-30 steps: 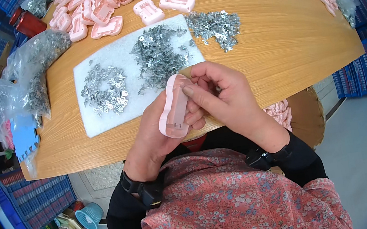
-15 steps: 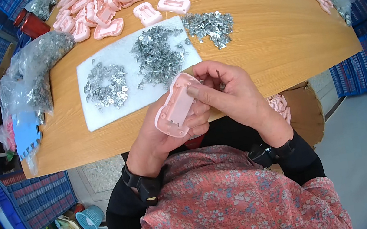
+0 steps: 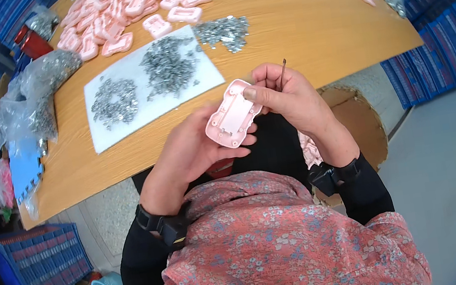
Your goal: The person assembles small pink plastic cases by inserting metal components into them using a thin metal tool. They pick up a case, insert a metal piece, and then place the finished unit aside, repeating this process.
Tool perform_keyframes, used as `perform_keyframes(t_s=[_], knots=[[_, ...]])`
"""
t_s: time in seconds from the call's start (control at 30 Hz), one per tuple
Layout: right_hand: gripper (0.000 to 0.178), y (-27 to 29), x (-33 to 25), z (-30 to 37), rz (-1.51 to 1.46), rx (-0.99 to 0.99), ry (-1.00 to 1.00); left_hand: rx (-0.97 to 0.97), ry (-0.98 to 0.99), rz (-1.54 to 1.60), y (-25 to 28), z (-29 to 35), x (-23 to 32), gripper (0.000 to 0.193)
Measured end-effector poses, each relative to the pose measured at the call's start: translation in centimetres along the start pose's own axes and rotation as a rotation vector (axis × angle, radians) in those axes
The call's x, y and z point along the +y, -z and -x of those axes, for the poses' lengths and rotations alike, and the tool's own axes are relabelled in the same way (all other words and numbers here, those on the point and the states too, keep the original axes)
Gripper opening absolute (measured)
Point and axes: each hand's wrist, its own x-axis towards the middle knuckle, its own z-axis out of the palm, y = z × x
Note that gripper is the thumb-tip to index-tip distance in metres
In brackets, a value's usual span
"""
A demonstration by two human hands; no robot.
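A pale pink plastic shell [image 3: 232,120], with screw posts and a rectangular recess, is held over the table's near edge, its inside facing up. My left hand [image 3: 190,145] cradles it from the left, fingers bent loosely underneath. At its upper right end, my right hand [image 3: 285,96] pinches it, thumb pressed on the inner face. A thin dark metal tool [image 3: 283,72] with a slightly widened tip sticks up from between my right fingers; the rest of it is hidden. Small metal clips [image 3: 168,66] lie heaped on a white foam sheet [image 3: 105,139] beyond my hands.
More metal pieces [image 3: 224,32] lie beside the foam. Pink shells [image 3: 111,19] are piled along the table's far side. A clear bag of metal parts [image 3: 38,99] and a blue foam mat [image 3: 26,165] sit at the left. Below right stands a cardboard box [image 3: 356,124]; blue crates [image 3: 46,261] flank the table.
The view has shifted, so the table's contents appear further left. My left fingers have loosened around the shell. The tool in my right hand now points up more visibly.
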Motion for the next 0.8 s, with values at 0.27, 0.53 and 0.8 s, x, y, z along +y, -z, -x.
perform_keyframes(t_s=[0.27, 0.53, 0.8], knots=[[0.022, 5.3, 0.9, 6.3, 0.062, 0.227, -0.018, 0.078, -0.013, -0.282, -2.1, 1.0, -1.5, 0.064], [0.025, 15.9, 6.5, 12.2, 0.402, 0.448, -0.08, 0.2, -0.074, -0.318, 0.3, 3.7, -0.7, 0.06], [0.018, 21.6, 12.3, 14.5, 0.544, 0.689, -0.059, 0.435, -0.205, -0.701, 0.2, 6.2, 6.3, 0.048]])
